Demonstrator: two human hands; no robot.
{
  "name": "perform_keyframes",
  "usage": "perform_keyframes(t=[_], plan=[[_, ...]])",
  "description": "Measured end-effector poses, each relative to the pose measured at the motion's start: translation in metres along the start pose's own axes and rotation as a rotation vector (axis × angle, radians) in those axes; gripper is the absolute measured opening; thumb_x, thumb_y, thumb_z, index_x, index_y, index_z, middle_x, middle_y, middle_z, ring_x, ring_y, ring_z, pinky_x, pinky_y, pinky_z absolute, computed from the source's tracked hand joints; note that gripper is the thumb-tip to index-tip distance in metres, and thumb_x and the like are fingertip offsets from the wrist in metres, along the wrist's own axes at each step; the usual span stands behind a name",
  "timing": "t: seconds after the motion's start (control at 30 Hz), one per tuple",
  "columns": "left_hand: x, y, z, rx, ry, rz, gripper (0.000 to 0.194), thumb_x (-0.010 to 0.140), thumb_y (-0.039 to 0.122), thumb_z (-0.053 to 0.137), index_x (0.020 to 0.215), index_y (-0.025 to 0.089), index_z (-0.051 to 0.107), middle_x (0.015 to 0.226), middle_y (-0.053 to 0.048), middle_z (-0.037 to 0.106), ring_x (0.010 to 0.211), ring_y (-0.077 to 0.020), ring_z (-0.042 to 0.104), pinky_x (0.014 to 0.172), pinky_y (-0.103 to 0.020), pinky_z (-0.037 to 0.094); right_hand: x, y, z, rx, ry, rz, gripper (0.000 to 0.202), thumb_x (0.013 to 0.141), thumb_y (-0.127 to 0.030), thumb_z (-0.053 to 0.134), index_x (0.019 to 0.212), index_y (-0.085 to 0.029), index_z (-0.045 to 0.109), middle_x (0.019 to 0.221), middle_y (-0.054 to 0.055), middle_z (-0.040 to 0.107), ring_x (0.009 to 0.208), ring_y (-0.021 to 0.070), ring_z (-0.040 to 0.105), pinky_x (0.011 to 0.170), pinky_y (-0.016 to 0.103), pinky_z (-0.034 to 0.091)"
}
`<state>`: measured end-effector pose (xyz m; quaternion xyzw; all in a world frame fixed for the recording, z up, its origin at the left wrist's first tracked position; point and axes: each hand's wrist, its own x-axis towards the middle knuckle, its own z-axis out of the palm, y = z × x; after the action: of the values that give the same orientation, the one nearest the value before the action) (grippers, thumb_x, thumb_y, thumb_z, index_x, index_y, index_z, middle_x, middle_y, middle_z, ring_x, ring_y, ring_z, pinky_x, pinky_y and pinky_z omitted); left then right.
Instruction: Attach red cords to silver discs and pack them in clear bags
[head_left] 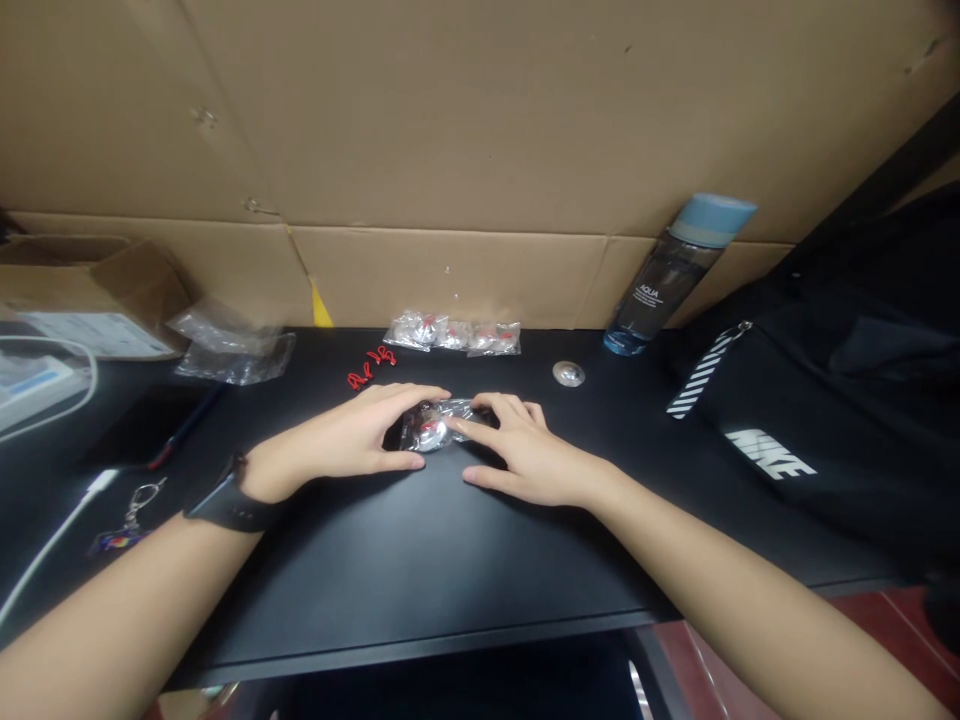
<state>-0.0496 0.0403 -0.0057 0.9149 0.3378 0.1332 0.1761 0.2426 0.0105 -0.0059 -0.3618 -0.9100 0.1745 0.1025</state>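
While both hands rest near the middle of the black desk [420, 570], the work looks to be partway through, as far as I can judge: one small clear bag [435, 425] is being handled, a few like it are already laid aside, and loose parts remain unpacked. The left hand [352, 440] has its thumb and fingers curled around the left end of that bag, and the right hand [525, 455] lies flat with its fingers spread, the forefinger pressing down on the bag's right end. Inside the bag I can make out something shiny and rounded with a bit of red; more than that is too blurred to tell.

Along the back edge, against the cardboard wall [480, 130], lies a row of filled bags [454, 335], each showing a silvery piece and a red spot. Just left of them and nearer the hands sit loose red clips [371, 368]. A single round metal piece [568, 374] lies bare on the desk to the right of the row.

Toward the back left corner lie empty clear bags [232, 350] in a crumpled heap, beside an open cardboard box [97, 290] whose contents I cannot see. A water bottle [675, 275] leans at the back right, next to a black bag [847, 400].
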Motion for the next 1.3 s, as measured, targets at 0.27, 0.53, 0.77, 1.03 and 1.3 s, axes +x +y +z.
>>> perform_keyframes(t=[0.27,0.53,0.77,1.03,1.3], plan=[[0.0,0.001,0.001,-0.036,0.031,-0.04,0.08,0.088,0.053,0.072,0.157,0.03,0.038,0.14,-0.012,0.064,0.113,-0.0288,0.069,0.092,-0.038,0.057,0.004,-0.001,-0.004,0.08,0.114,-0.118,0.04,0.097,-0.033,0.067,0.137,-0.034,0.065,0.142,0.01,0.052,0.131,0.0287,0.047,0.11,0.052,0.041],[0.011,0.012,0.008,-0.361,0.035,-0.077,0.061,0.1,0.041,0.059,0.155,0.03,0.035,0.121,-0.01,0.073,0.09,-0.0207,0.073,0.07,-0.03,0.06,0.006,0.005,0.001,0.053,0.364,-0.172,0.014,0.094,-0.02,0.07,0.102,-0.028,0.079,0.143,0.007,0.056,0.135,0.0276,0.045,0.109,0.05,0.041],[0.027,0.018,0.02,-0.809,0.154,-0.108,0.063,0.095,0.037,0.068,0.149,0.025,0.037,0.109,-0.01,0.074,0.102,-0.0225,0.072,0.089,-0.039,0.06,0.008,0.002,-0.006,0.097,0.577,-0.015,0.021,0.088,-0.01,0.068,0.087,-0.028,0.078,0.129,0.006,0.064,0.126,0.0297,0.051,0.102,0.054,0.043],[0.025,0.016,0.021,-0.814,0.377,-0.167,0.052,0.087,0.032,0.078,0.133,0.02,0.055,0.096,-0.006,0.075,0.084,-0.0187,0.074,0.084,-0.036,0.061,0.012,0.004,-0.003,0.418,0.6,0.062,0.049,0.081,-0.011,0.063,0.128,-0.022,0.058,0.099,0.004,0.071,0.089,0.0191,0.067,0.088,0.036,0.054],[0.027,0.011,0.023,-0.864,0.456,-0.23,0.053,0.082,0.029,0.083,0.128,0.02,0.059,0.097,-0.006,0.076,0.076,-0.0162,0.074,0.076,-0.029,0.061,0.018,0.007,0.006,0.657,0.516,0.083,0.029,0.085,-0.02,0.073,0.113,-0.02,0.068,0.089,0.002,0.074,0.084,0.0183,0.069,0.086,0.035,0.055]])
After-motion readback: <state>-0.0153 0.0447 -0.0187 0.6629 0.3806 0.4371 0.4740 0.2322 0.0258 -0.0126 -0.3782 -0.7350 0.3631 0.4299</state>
